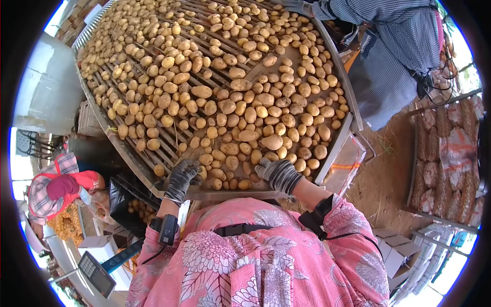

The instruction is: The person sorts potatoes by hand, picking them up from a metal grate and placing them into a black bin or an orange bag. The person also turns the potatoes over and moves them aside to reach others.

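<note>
Many potatoes [271, 142] lie loose over a slatted sorting table [137, 162] with a metal rim. My left hand [183, 179], in a grey striped glove, is at the near left edge beside several small potatoes. Its fingers are bent but apart, and no potato shows in them. My right hand [280, 174], gloved the same way, reaches over the near rim, its loosely curved fingertips against potatoes. The undersides of both hands are hidden. Between them sits a cluster of small potatoes [231, 162].
A co-worker in a blue patterned garment [388, 56] stands at the far right, a gloved hand [297, 6] on the table's edge. Another person [66, 187] is at left. Filled mesh sacks [446, 158] are stacked right. A scale display [96, 273] and cardboard boxes [396, 250] stand nearby.
</note>
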The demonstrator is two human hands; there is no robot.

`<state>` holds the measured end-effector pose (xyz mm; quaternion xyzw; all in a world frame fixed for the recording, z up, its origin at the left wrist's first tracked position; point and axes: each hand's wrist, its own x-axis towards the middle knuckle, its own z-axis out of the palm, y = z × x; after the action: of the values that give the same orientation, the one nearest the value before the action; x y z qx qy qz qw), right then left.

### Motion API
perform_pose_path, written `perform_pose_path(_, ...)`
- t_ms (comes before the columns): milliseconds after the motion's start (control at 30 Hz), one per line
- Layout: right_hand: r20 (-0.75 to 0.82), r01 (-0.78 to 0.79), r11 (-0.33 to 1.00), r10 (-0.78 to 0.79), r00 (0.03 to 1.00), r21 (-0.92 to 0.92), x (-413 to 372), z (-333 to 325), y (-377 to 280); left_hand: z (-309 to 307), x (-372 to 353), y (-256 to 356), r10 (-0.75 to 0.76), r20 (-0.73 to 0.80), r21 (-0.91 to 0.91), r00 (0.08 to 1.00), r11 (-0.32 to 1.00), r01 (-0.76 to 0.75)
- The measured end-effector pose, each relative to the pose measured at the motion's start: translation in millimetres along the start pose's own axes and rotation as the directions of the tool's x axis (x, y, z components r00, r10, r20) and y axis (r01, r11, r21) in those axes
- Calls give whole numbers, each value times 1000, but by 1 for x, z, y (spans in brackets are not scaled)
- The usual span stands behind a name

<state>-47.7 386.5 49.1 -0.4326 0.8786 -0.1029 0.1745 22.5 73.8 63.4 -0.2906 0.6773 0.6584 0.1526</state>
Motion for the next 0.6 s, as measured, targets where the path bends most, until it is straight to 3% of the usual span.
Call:
perform_pose_path(33, 1, 13, 1000, -13, 1000, 4, 2, 2, 6, 8, -3, 2, -87, 29, -154, 996, 984, 90)
perform_pose_path(67, -58, -40, 967, 56, 997, 250, 5, 2, 14, 16, -6, 1, -41, 94, -304, 995, 950, 68)
perform_pose_path(100, -94, -75, 873, 137, 986, 482, 9, 1, 21, 24, -7, 4, -43, 80, -309, 996, 949, 66)
perform_pose_path(133, 15, -245, 734, 305, 952, 633, 12, -22, 14, 33, -6, 9, -78, 172, -352, 982, 926, 135)
perform_pose_path(167, 16, -241, 738, 299, 954, 630, 20, -21, 9, 43, -5, 14, -103, 272, -388, 957, 898, 207)
perform_pose_path(200, 80, -183, 413, 255, 964, 892, 28, -20, 2, 55, -5, 18, -19, 373, -420, 928, 888, 187)
perform_pose_path(233, 118, -123, 12, 194, 974, 992, 33, -22, -1, 65, -2, 16, -11, 380, -425, 925, 886, 186)
perform_pose_path(267, 119, -126, 25, 196, 973, 992, 34, -28, -2, 73, 0, 12, -15, 403, -518, 915, 820, 242)
perform_pose_path(300, -58, 16, 340, 113, 992, 940, 36, -42, -7, 78, 0, 9, -16, 420, -605, 907, 740, 293)
perform_pose_path(333, -199, 180, 602, -36, 979, 778, 41, -49, -11, 79, -3, 6, -59, 384, -651, 921, 690, 315)
perform_pose_path(367, -437, 316, 789, -68, 897, 526, 44, -33, 10, 70, -3, -2, -56, 363, -670, 930, 678, 302)
perform_pose_path(400, -382, 218, 859, -29, 924, 462, 40, -43, 25, 56, -2, -16, -8, 388, -664, 922, 690, 286)
perform_pose_path(433, -363, 10, 909, 156, 919, 416, 41, -49, 38, 45, -3, -25, 41, 415, -657, 909, 704, 268)
perform_pose_path(467, -440, -95, 963, 202, 875, 253, 35, -51, 50, 39, -16, -10, 0, 338, -616, 941, 756, 221)
perform_pose_path(500, -298, -295, 943, 329, 896, 153, 29, -50, 49, 26, -18, -18, 4, 332, -623, 943, 752, 216)
perform_pose_path(567, -133, -295, 951, 281, 950, -97, 14, -26, 45, -3, -16, -45, -48, 268, -767, 962, 594, 243)
perform_pose_path(600, -79, -278, 955, 270, 960, -108, 7, -21, 37, -10, -20, -43, -56, 129, -755, 990, 642, 135)
